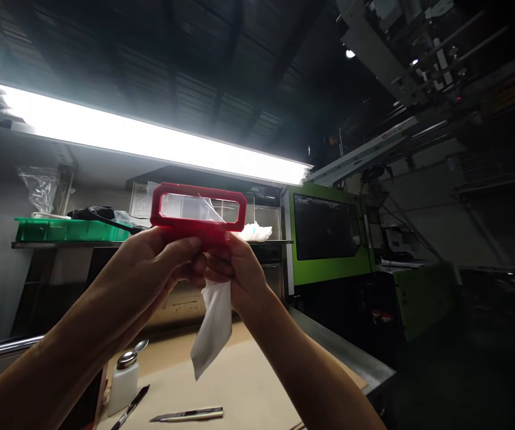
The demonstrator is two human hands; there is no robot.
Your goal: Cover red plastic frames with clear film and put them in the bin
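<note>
I hold a red plastic frame (pixel 198 207) with a clear window up toward the strip light. My left hand (pixel 150 266) grips its lower edge from the left. My right hand (pixel 234 269) grips the same edge from the right and also pinches a white cloth (pixel 212 328) that hangs down below the fingers. The window looks transparent, with the shelf behind showing through it.
On the bench below lie a white dispenser bottle (pixel 123 376), a black pen (pixel 130 407) and a utility knife (pixel 188 414). A green tray (pixel 67 229) sits on the shelf. A green machine (pixel 329 233) stands to the right.
</note>
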